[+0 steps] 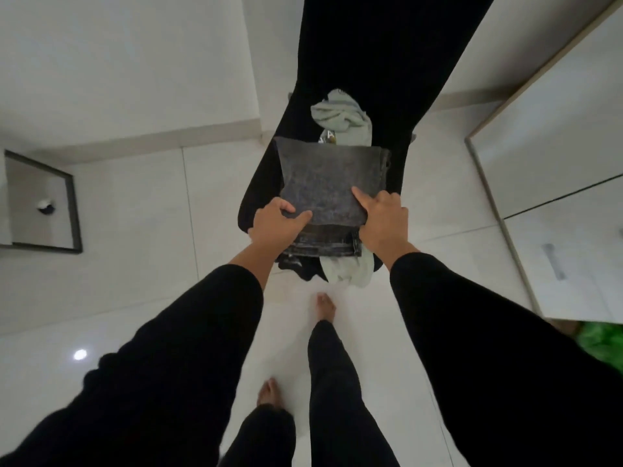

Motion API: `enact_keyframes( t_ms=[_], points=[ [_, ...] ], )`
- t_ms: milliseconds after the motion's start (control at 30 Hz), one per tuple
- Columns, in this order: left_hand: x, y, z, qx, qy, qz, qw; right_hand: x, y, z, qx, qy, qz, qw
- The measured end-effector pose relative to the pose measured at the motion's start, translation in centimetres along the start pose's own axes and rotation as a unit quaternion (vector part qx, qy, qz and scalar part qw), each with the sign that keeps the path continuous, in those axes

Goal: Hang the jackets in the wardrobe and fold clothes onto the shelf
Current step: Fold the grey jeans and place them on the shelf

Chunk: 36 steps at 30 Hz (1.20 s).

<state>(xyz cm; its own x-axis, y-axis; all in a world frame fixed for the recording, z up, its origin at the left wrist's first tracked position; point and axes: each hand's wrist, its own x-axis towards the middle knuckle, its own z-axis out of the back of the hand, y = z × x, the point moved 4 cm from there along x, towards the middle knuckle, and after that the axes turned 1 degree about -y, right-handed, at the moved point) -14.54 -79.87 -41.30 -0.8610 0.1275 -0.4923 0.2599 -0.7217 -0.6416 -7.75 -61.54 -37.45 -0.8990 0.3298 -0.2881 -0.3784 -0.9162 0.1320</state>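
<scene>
Fold: while the grey jeans (332,182) lie on the black chair (371,79), we square edges.
Left hand (274,224): pinches the jeans' near corner.
Right hand (382,220): curled, forefinger pressing the jeans' opposite edge.

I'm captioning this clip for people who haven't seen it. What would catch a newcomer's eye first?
At centre, the folded dark grey jeans lie on a black chair, the left hand and right hand each with a grip on a near corner. A crumpled pale green garment lies just behind the jeans. Below, bare feet stand on glossy white floor tiles.
</scene>
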Motion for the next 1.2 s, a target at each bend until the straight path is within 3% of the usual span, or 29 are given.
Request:
enact_keyframes(
  t_ms=[167, 233, 300, 433, 533, 700, 1067, 1200],
  points=[
    [0.3, 5.2, -4.4, -0.064, 0.004, 0.067, 0.996, -1.3, 0.1, -6.2, -0.023, 0.008, 0.006, 1.0],
    [0.7, 6.0, -6.0, -0.1, 0.014, 0.135, 0.986, -1.1, -0.2, -8.4, -0.039, 0.032, 0.007, 0.999],
    [0.7, 6.2, -7.9, -0.186, 0.054, 0.236, 0.952, -0.7, -0.4, -9.8, -0.053, 0.045, 0.006, 0.998],
    [1.8, 6.0, -11.4, -0.421, 0.04, 0.35, 0.836, 2.4, -0.7, -9.0, 0.0, -0.005, -0.027, 1.0],
    [6.0, 9.1, -15.7, -0.424, 0.02, 0.393, 0.816, 6.0, -1.6, -7.1, 0.038, -0.051, -0.063, 0.996],
    [4.7, 4.9, -15.2, -0.448, 0.0, 0.393, 0.803, 11.6, -3.6, -5.0, 0.155, -0.08, -0.08, 0.981],
    [7.0, 7.0, -16.7, -0.503, -0.015, 0.427, 0.751, 18.7, -6.1, -5.2, 0.161, 0.065, -0.071, 0.982],
    [5.5, 7.6, -15.3, -0.522, -0.022, 0.42, 0.742, 17.6, -5.2, -4.0, 0.332, 0.07, -0.083, 0.937]
  ],
)
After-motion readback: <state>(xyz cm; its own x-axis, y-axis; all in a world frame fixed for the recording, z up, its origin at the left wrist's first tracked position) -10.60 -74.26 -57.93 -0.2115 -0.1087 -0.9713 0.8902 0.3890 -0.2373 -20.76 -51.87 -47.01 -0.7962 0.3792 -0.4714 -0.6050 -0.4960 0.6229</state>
